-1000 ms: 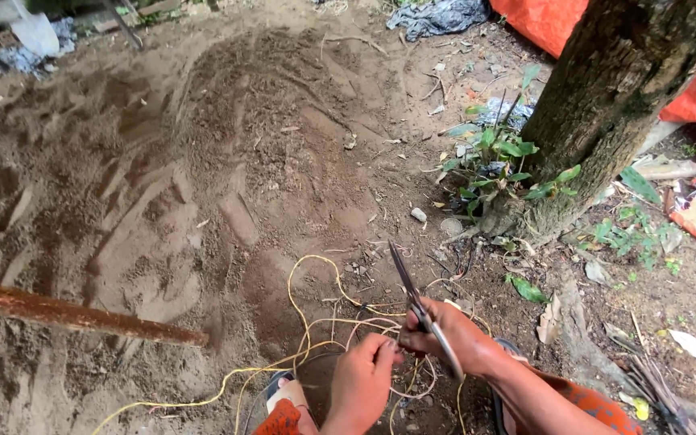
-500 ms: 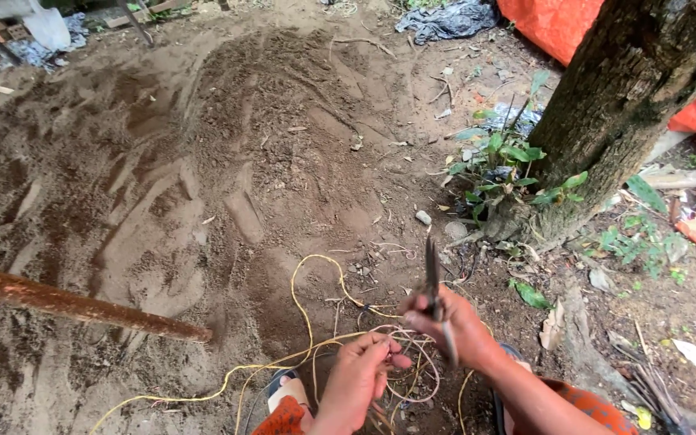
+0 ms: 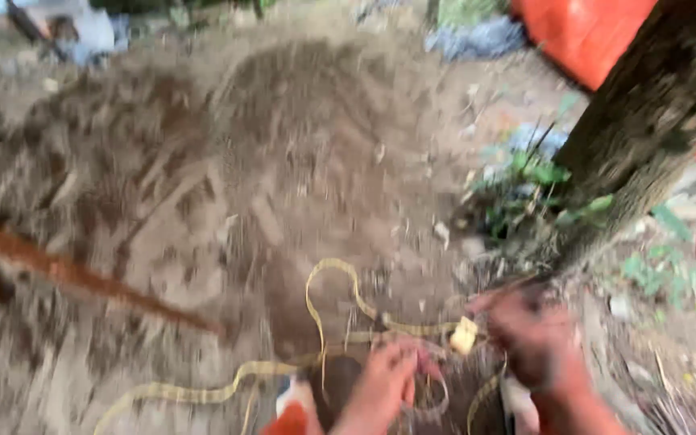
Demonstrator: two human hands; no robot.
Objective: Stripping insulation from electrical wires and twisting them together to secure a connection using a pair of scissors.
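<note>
I watched through the head camera, and the view was badly smeared by motion. My left hand [image 3: 384, 385] sat low in the frame with its fingers curled down onto a tangle of yellow cord [image 3: 340, 322]; it seemed to be pinching the strands, though the blur kept me from being sure. My right hand [image 3: 529, 338] was just beside it, closed like a fist, and I could not tell what, if anything, was inside it. A small pale yellow lump [image 3: 464, 334] showed between the two hands, touching the cord or part of it.

The cord lay on the sand [image 3: 203, 201], looping upward in a narrow bend ahead of my hands and trailing off toward the lower left. More loops lay under and between the hands.

A reddish-brown pole [image 3: 74, 274] slanted in from the left edge, its tip ending near the cord. The tree trunk [image 3: 646, 121] rose at the right, with green weeds [image 3: 533, 181] at its foot. An orange sheet [image 3: 582, 32] showed behind the trunk, and an orange patch [image 3: 292, 419] sat at the bottom edge by my left wrist.
</note>
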